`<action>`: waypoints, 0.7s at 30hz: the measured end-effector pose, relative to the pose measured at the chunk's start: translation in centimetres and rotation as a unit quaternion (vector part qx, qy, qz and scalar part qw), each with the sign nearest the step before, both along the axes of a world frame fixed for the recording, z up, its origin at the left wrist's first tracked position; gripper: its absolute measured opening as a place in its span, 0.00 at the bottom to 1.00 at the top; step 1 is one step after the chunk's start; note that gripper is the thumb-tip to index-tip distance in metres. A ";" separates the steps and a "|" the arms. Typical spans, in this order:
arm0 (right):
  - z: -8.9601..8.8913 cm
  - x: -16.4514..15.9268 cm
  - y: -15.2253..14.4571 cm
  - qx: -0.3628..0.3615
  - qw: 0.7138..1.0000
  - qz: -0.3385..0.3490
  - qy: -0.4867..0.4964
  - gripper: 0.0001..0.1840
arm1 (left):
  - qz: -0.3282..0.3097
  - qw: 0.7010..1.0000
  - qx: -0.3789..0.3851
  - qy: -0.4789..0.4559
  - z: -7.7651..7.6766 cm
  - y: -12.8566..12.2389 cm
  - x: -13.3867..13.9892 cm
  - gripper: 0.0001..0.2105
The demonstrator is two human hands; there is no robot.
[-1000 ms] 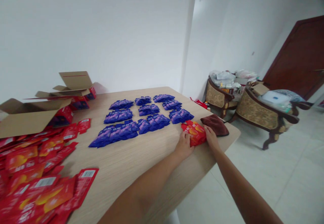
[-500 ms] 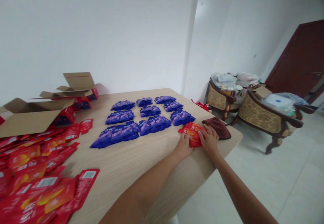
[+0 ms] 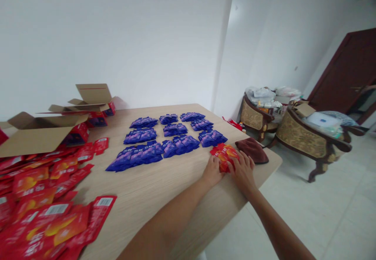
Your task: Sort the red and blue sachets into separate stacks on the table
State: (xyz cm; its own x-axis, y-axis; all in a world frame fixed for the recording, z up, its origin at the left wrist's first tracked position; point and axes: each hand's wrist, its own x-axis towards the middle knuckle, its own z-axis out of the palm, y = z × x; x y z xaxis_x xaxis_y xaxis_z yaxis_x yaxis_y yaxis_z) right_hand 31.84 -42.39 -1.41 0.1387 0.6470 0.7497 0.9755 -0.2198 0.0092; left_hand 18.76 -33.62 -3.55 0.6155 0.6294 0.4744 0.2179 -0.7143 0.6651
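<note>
A small overlapping bunch of red pouches (image 3: 225, 153) with orange print lies near the table's right front edge. My left hand (image 3: 213, 171) grips its near left side, fingers curled against the edge. Over the right side of the bunch bends my right hand (image 3: 242, 170), its thumb and fingers holding the pouches against the table. A brown cloth (image 3: 255, 150) lies just beyond my right fingers. Behind the bunch, purple pouches (image 3: 179, 145) are laid out in several overlapping groups in rows.
A large heap of loose red pouches (image 3: 55, 213) covers the table's left side. Open cardboard boxes (image 3: 38, 140) stand behind it along the white wall. To the right of the wooden table (image 3: 176, 181), armchairs (image 3: 305, 136) loaded with bags stand on the tiled floor.
My right fingers have shifted slightly over the red pouches, and the bunch lies a little straighter. My left hand stays at its left side. The view has moved slightly.
</note>
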 end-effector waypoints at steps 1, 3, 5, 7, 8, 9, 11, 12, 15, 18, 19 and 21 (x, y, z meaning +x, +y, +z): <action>0.0 0.0 0.0 0.002 1.000 0.004 0.000 0.14 | 0.002 1.000 0.002 -0.001 0.0 0.0 -0.1 0.21; -0.1 0.1 -0.1 0.007 1.000 0.010 0.002 0.14 | 0.004 1.000 0.005 -0.002 0.1 0.1 -0.4 0.22; -0.3 0.6 0.0 0.018 1.000 0.009 0.010 0.14 | 0.011 1.000 0.007 0.006 0.2 0.2 -0.8 0.22; -0.5 1.1 0.2 0.030 0.999 -0.002 0.019 0.16 | 0.022 1.000 0.008 0.020 0.4 0.3 -1.1 0.24; -0.6 1.3 0.4 0.033 0.999 -0.009 0.022 0.16 | 0.027 0.999 0.010 0.026 0.5 0.4 -1.3 0.25; -0.7 1.5 0.5 0.033 0.999 -0.013 0.025 0.17 | 0.031 0.999 0.012 0.030 0.6 0.4 -1.4 0.26; -0.9 1.6 0.7 0.021 0.999 -0.010 0.027 0.18 | 0.028 0.999 0.015 0.033 0.6 0.5 -1.7 0.25; -1.0 1.5 0.7 0.012 1.000 -0.004 0.027 0.18 | 0.022 0.999 0.017 0.034 0.6 0.6 -1.9 0.24; -1.3 1.1 0.9 -0.010 0.999 0.009 0.029 0.18 | 0.000 0.999 0.025 0.037 0.5 0.7 -2.2 0.22; -1.5 0.6 0.9 -0.018 0.999 0.008 0.038 0.19 | -0.002 0.999 0.029 0.043 0.6 0.8 -2.4 0.21; -1.5 0.5 0.9 -0.018 0.999 0.009 0.041 0.19 | -0.001 0.998 0.031 0.046 0.6 0.9 -2.5 0.21; -1.4 0.3 0.7 -0.023 0.999 0.022 0.039 0.20 | -0.001 0.998 0.038 0.053 0.7 1.0 -2.9 0.21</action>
State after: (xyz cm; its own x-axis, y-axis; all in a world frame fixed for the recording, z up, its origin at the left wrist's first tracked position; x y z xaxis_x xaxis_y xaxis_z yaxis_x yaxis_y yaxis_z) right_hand 32.17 -41.65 -2.82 0.1653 0.6879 0.7067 0.9825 -0.1774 -0.0572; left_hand 15.89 -32.62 -2.82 0.6665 0.5925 0.4525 0.2828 -0.7625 0.5819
